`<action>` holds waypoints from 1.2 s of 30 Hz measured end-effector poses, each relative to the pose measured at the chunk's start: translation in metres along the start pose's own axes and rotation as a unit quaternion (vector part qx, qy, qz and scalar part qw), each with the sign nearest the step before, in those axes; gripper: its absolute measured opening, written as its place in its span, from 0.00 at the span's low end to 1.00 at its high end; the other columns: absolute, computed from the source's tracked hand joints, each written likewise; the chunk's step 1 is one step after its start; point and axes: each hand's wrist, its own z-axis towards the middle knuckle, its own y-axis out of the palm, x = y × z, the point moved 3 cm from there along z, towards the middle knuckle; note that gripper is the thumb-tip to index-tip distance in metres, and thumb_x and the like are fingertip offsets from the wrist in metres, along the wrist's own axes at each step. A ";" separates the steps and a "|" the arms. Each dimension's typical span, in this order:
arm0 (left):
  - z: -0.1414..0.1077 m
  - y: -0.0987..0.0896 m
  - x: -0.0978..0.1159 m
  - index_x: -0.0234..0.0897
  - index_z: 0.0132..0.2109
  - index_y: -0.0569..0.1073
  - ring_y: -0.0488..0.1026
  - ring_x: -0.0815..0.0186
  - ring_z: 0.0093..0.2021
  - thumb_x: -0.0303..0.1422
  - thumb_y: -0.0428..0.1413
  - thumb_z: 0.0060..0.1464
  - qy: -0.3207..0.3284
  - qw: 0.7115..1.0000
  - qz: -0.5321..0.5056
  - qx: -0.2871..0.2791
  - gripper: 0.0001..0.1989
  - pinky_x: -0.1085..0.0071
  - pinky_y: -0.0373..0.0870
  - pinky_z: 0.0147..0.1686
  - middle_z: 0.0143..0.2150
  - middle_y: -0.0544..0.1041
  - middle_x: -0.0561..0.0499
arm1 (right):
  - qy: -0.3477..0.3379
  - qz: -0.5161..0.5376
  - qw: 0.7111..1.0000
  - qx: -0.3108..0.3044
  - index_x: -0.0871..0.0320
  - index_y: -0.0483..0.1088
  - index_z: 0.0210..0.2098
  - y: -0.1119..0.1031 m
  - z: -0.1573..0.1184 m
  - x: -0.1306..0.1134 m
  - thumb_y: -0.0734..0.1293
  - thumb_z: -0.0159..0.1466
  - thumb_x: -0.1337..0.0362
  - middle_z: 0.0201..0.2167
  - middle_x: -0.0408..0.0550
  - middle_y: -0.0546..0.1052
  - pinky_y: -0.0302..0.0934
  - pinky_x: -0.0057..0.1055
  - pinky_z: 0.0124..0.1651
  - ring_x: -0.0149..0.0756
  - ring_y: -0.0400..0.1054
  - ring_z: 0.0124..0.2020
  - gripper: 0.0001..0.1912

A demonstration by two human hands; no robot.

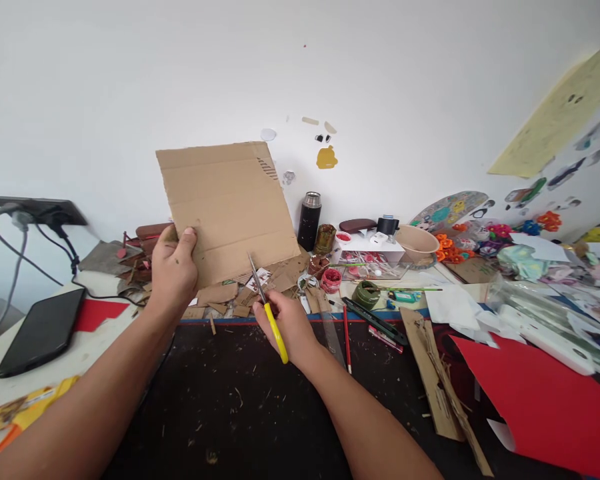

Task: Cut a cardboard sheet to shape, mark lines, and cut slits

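My left hand (pixel 175 267) grips the left edge of a flat brown cardboard sheet (pixel 225 207), thumb on the near face. The sheet is held up, tilted, above the back of the desk, and a torn patch at its upper right bares the ribbed layer. Closed around a pair of scissors (pixel 275 330) with yellow handles is my right hand (pixel 293 327). The blades point up toward the sheet's lower edge and overlap it in view; whether they touch it I cannot tell. Beneath the sheet lie many cardboard scraps (pixel 220 293).
A black flask (pixel 309 220), paint jars (pixel 331 280) and a beige bowl (pixel 416 243) stand along the wall. A red pencil (pixel 347 340), a black cutter (pixel 375 321), wood strips (pixel 430 373) and red paper (pixel 545 407) lie right. A black tablet (pixel 43 333) rests left.
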 end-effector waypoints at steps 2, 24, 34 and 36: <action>0.000 0.000 -0.001 0.38 0.46 0.79 0.84 0.53 0.49 0.51 0.70 0.55 0.001 1.000 0.001 0.001 0.23 0.54 0.81 0.57 0.49 0.88 0.43 | 0.004 -0.014 1.000 0.002 0.55 0.77 0.35 -0.001 0.000 -0.002 0.70 0.70 0.54 0.27 0.43 0.76 0.58 0.28 0.33 0.35 0.69 0.28 0.12; -0.001 0.000 -0.002 0.39 0.47 0.79 0.83 0.54 0.49 0.52 0.68 0.58 0.018 1.000 0.017 -0.005 0.22 0.55 0.80 0.57 0.48 0.87 0.44 | 0.031 0.031 0.998 -0.046 0.53 0.78 0.46 0.001 -0.005 0.007 0.73 0.72 0.48 0.24 0.40 0.77 0.62 0.27 0.25 0.35 0.73 0.19 0.16; -0.001 -0.001 0.007 0.39 0.50 0.79 0.82 0.52 0.55 0.51 0.65 0.63 0.040 0.997 0.059 -0.042 0.21 0.54 0.74 0.64 0.52 0.86 0.43 | -0.003 0.021 0.999 -0.040 0.55 0.82 0.45 -0.007 -0.003 0.000 0.77 0.67 0.43 0.29 0.45 0.82 0.63 0.28 0.34 0.40 0.78 0.31 0.22; -0.001 -0.002 0.010 0.39 0.50 0.79 0.81 0.51 0.57 0.52 0.64 0.63 0.052 0.994 0.077 -0.049 0.21 0.53 0.74 0.64 0.54 0.86 0.42 | 0.004 0.003 0.999 -0.048 0.55 0.82 0.46 -0.007 -0.003 -0.001 0.78 0.65 0.43 0.27 0.44 0.80 0.61 0.28 0.32 0.40 0.76 0.30 0.23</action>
